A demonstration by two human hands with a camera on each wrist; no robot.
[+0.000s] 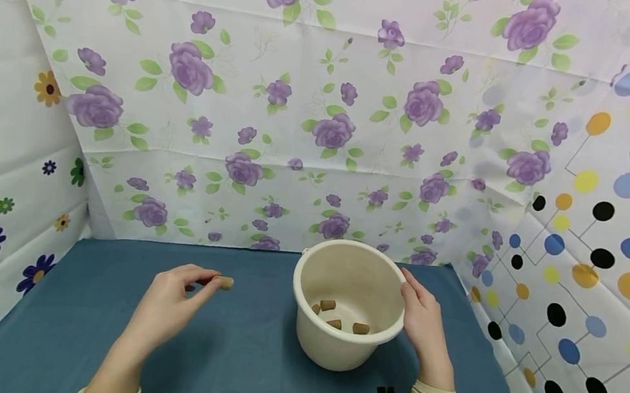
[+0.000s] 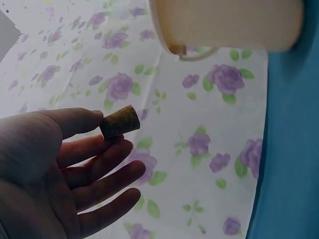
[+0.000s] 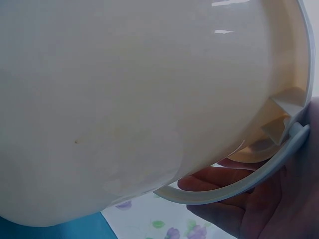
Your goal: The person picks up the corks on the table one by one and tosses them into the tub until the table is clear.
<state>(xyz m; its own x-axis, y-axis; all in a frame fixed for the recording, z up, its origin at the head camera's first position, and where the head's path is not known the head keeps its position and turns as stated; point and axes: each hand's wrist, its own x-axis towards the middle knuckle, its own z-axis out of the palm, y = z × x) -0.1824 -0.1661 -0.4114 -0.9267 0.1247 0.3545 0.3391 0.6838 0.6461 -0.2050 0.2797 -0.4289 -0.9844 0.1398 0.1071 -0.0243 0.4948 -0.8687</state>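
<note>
Between thumb and fingertips my left hand [image 1: 170, 304] pinches a small brown cork [image 1: 226, 283], held in the air left of the bucket. The left wrist view shows the same cork [image 2: 120, 122] at the fingertips, the other fingers loosely spread below it. A cream plastic bucket [image 1: 332, 350] is right of centre, its mouth leaning toward me. Several corks [image 1: 361, 329] lie on its bottom. My right hand [image 1: 427, 329] grips the bucket's right rim. In the right wrist view its fingers [image 3: 214, 179] curl beneath the rim, behind the bucket's handle [image 3: 227, 193]; part of that hand is hidden.
A blue cloth [image 1: 239, 350] covers the table. Behind it hangs a white sheet [image 1: 290, 213] with purple flowers. Patterned sheets also close off the left and right sides, the right one dotted [image 1: 589, 299].
</note>
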